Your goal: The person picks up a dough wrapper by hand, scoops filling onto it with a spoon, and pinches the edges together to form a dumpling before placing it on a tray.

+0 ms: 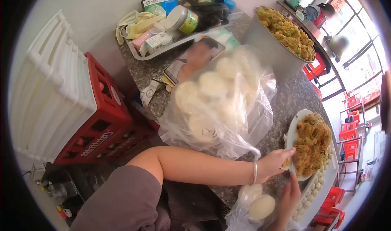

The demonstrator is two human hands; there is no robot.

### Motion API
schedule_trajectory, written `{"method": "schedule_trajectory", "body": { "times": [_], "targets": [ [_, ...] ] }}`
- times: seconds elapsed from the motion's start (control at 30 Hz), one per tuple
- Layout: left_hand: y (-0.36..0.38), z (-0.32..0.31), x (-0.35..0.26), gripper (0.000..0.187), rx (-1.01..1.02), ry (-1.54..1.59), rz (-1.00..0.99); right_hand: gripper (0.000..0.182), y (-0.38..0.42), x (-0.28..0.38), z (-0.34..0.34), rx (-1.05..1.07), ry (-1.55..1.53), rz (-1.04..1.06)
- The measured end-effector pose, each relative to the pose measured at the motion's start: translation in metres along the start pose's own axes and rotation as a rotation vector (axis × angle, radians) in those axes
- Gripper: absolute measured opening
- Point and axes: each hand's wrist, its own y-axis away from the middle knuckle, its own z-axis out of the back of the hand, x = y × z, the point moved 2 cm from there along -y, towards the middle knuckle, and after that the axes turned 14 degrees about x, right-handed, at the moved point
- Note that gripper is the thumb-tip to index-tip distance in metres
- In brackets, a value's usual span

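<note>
My left hand, with a bangle at the wrist, pinches a small round dough wrapper with some filling on it. It is beside a white oval plate heaped with brownish-yellow filling. Just below, my right hand has its fingers stretched up toward the wrapper and the plate's lower edge; I see nothing held in it. Close to both hands, pale round wrappers lie in an open plastic bag. Rows of small dumplings sit on a tray beyond the plate.
A large clear bag of dough rounds lies mid-counter. Behind stand a metal pot of filling, a phone and a cluttered white tray. Red crates and stacked white trays are at left. Other people sit far off.
</note>
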Motion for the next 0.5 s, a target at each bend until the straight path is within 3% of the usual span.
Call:
{"method": "schedule_trajectory", "body": {
  "times": [0.07,0.2,0.5],
  "targets": [
    [-0.001,0.001,0.0,0.056,-0.025,-0.011,-0.008,0.039,-0.001,0.0,-0.003,-0.009,0.146,0.149],
    [-0.001,-0.003,0.001,0.054,-0.024,0.001,-0.012,0.038,0.008,0.009,-0.005,0.032,0.006,0.016],
    [0.008,-0.006,-0.004,0.048,-0.11,-0.081,0.037,0.038,0.014,-0.002,-0.002,0.012,0.178,0.181]
  ]
}}
